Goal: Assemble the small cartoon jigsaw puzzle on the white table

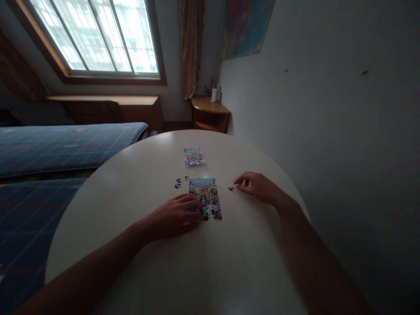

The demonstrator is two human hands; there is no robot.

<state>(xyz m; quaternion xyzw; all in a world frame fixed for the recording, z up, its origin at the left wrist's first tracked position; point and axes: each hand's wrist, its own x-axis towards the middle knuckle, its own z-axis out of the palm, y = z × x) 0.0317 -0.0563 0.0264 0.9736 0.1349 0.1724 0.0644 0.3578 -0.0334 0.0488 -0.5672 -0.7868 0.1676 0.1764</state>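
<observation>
A small colourful jigsaw puzzle [206,194] lies flat in the middle of the round white table [138,175]. My left hand [175,215] rests palm down on the table, its fingers lying flat over the puzzle's lower left corner. My right hand [257,186] lies to the right of the puzzle, fingers curled and pinched near a tiny loose piece [230,188] on the table. A few loose pieces [178,183] sit left of the puzzle's top edge. A small printed picture card or packet [194,156] lies further back.
The table stands close to a grey wall [328,109] on the right. A bed with a blue checked cover [49,148] is on the left. A wooden corner shelf [210,113] and a window [98,35] are behind.
</observation>
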